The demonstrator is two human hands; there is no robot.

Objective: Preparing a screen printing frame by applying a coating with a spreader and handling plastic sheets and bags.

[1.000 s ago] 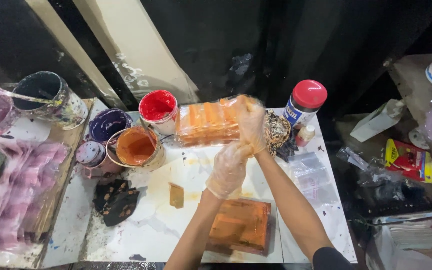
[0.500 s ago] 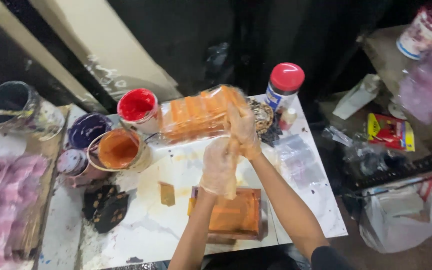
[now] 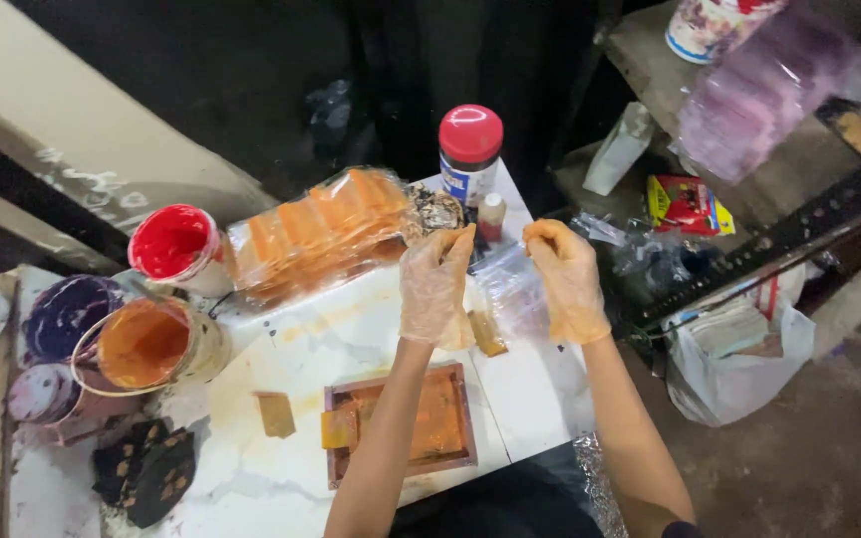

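A white, paint-stained table [image 3: 371,339] carries the work. Along its left edge stand open paint cans: one of red [image 3: 171,242], one of orange [image 3: 146,344], one of dark purple [image 3: 67,314], and a smaller pale purple one [image 3: 37,394] beside them. A clear bag of orange pieces [image 3: 326,229] lies across the far side, next to a red-lidded jar [image 3: 469,149] and a small bottle [image 3: 491,216]. Near the front edge rests a wooden frame smeared orange [image 3: 406,423], with a small tan scraper [image 3: 275,413] to its left and a dark stained cloth [image 3: 146,468] further left.
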